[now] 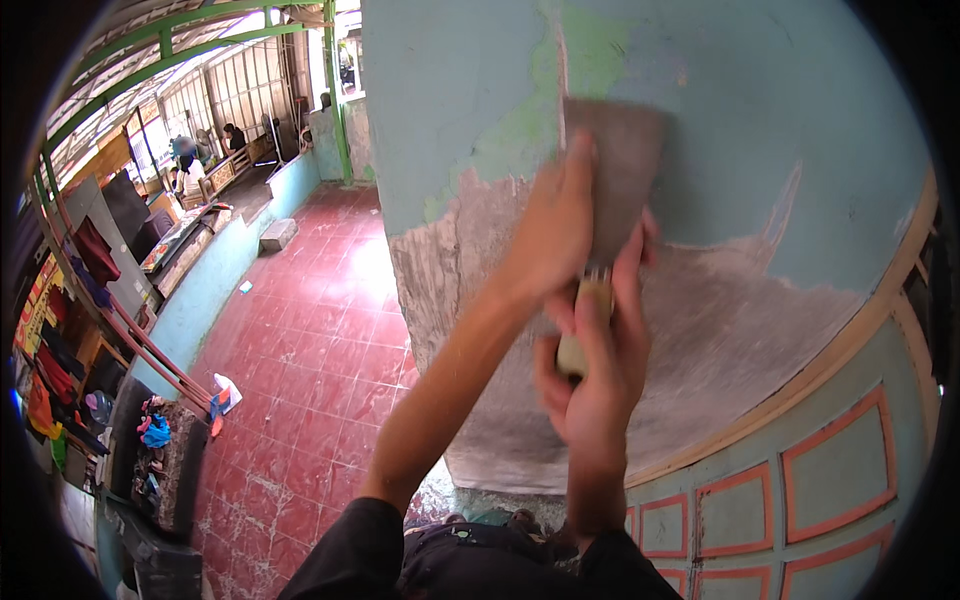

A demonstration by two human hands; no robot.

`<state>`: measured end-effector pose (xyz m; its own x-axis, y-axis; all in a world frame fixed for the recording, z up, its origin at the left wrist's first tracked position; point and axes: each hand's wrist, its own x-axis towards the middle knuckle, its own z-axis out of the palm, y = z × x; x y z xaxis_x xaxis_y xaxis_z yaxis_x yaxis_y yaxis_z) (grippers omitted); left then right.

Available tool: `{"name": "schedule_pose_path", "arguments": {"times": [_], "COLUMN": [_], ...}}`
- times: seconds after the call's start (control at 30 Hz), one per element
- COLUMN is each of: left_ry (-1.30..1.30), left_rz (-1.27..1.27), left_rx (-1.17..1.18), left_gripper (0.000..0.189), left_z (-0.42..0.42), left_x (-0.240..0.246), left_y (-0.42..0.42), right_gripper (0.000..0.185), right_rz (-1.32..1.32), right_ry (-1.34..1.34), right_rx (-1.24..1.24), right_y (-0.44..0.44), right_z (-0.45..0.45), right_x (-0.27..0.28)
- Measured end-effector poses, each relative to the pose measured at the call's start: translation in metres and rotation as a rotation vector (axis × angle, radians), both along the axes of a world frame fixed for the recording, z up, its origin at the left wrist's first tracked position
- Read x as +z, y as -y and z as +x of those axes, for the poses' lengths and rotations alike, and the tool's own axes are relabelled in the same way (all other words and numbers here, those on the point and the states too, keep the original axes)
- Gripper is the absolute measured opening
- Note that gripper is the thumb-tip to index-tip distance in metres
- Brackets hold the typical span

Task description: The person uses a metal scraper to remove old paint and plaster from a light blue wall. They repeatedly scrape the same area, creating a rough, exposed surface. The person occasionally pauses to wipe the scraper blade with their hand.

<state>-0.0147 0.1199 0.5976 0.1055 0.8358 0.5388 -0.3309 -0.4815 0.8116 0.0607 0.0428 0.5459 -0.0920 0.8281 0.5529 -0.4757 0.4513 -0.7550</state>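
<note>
A wide metal scraper blade (626, 176) with a pale handle (574, 352) is held up in front of a wall corner. My right hand (607, 345) is wrapped around the handle, thumb along it. My left hand (562, 225) presses on the left side of the blade, fingers pointing up; whether it also grips the tool is hidden. Behind the blade, the wall (750, 135) has blue-green paint with green patches and a crack at the corner. Lower down, bare grey plaster (712, 330) shows below a ragged paint edge. Hands and blade are slightly blurred.
Red floor tiles (315, 375) with pale scraps run along the left. A low blue wall (232, 262) borders them, with a grey block (278, 235) beside it. Clothes and cloths hang at far left. People sit in the background. A panelled door (795, 472) stands at lower right.
</note>
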Motion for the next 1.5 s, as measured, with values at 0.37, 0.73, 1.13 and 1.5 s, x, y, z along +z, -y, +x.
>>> {"name": "schedule_pose_path", "arguments": {"times": [0.37, 0.73, 1.13, 1.5], "left_ry": [-0.010, 0.042, 0.010, -0.020], "left_rz": [-0.113, -0.052, -0.025, -0.017], "left_rx": [-0.089, -0.078, -0.070, -0.085], "left_gripper": [0.064, 0.061, 0.063, 0.062], "left_z": [0.002, 0.005, 0.002, 0.002], "left_x": [-0.038, -0.026, -0.019, -0.032], "left_y": [0.006, 0.007, 0.000, 0.003], "right_gripper": [0.067, 0.068, 0.067, 0.068], "right_rz": [-0.057, -0.064, -0.024, -0.056], "right_ry": [0.034, -0.002, 0.005, 0.022], "right_rx": [-0.048, 0.021, -0.056, -0.081], "right_y": [0.005, 0.005, -0.005, 0.000], "right_z": [0.003, 0.007, -0.005, 0.000], "right_x": [-0.041, -0.025, -0.015, -0.032]}}
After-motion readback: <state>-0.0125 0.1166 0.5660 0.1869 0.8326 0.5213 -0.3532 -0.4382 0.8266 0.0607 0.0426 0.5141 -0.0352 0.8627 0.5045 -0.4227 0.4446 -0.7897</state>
